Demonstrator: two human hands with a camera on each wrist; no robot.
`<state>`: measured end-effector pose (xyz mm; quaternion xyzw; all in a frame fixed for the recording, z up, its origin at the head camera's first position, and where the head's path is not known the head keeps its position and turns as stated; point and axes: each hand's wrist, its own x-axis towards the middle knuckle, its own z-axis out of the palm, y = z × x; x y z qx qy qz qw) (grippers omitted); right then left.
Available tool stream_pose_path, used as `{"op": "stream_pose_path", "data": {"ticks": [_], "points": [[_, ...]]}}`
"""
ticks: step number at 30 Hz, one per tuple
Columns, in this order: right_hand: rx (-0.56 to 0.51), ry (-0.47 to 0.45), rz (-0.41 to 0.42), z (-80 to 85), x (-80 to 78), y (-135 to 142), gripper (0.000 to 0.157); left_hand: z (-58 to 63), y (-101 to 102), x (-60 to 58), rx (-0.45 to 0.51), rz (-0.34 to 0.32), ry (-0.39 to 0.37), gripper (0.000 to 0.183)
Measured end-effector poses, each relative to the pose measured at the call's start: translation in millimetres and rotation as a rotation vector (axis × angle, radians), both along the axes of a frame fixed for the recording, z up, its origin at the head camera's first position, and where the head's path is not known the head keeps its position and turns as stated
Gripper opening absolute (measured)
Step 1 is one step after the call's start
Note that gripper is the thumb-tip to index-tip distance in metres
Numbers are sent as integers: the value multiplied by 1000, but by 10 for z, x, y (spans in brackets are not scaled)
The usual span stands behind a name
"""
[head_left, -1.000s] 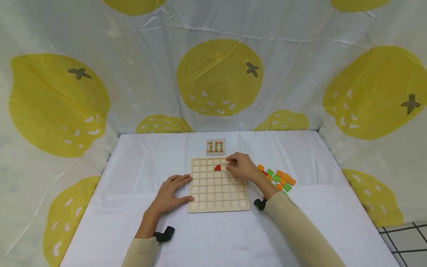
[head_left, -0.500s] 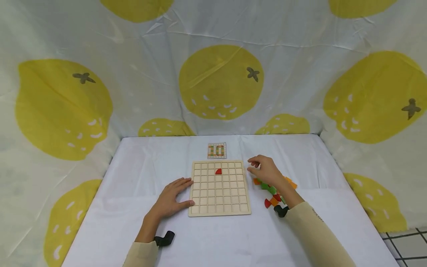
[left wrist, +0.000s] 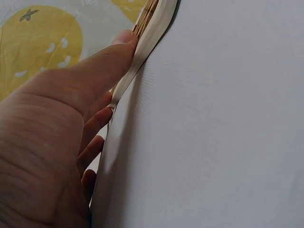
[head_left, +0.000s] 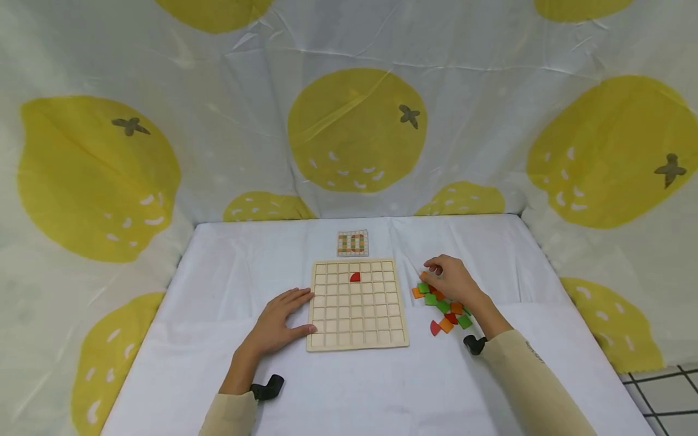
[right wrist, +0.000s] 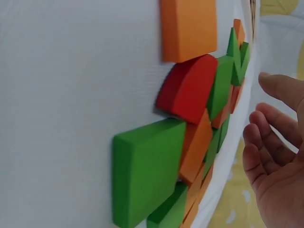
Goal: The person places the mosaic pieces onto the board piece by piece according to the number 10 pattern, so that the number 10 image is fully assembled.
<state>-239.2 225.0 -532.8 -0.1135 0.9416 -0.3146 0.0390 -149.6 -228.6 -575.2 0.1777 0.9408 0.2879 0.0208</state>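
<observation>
My left hand (head_left: 278, 321) rests at the left edge of a wooden grid board (head_left: 357, 315), its fingers extended and the thumb apart. In the left wrist view the thumb (left wrist: 107, 61) touches the board's side. One red quarter-circle tile (head_left: 355, 277) lies in a cell near the board's top. Over the loose tiles to the right hovers my right hand (head_left: 451, 280), fingers slightly bent. In the right wrist view its thumb and fingers are apart with nothing between them. Beneath and beside it lie green tiles (right wrist: 154, 171), orange tiles (right wrist: 197, 31) and red quarter-circles (right wrist: 194, 88).
A small card with a coloured grid pattern (head_left: 352, 243) lies just beyond the board. White cloth (head_left: 376, 393) covers the table. Lemon-print fabric (head_left: 357, 130) hangs at the back and both sides. Bare cloth separates the board from the tile pile.
My right hand has moved from above the board's upper right to the right, over the tile pile. The left hand stays at the board's edge, and the red tile keeps its place.
</observation>
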Motion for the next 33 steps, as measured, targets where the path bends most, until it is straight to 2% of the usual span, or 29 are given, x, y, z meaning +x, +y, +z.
{"op": "stream_pose_path", "data": {"ticks": [7, 19, 25, 33], "points": [[37, -53, 0, -68, 13, 27, 38, -14, -7, 0, 2, 2, 5, 83], [28, -148, -49, -89, -27, 28, 36, -40, -21, -22, -4, -9, 29, 82], [41, -144, -39, -102, -37, 10, 34, -58, -24, -35, -7, -9, 26, 83], [55, -108, 34, -117, -39, 22, 27, -35, -11, -32, -3, -4, 7, 83]]}}
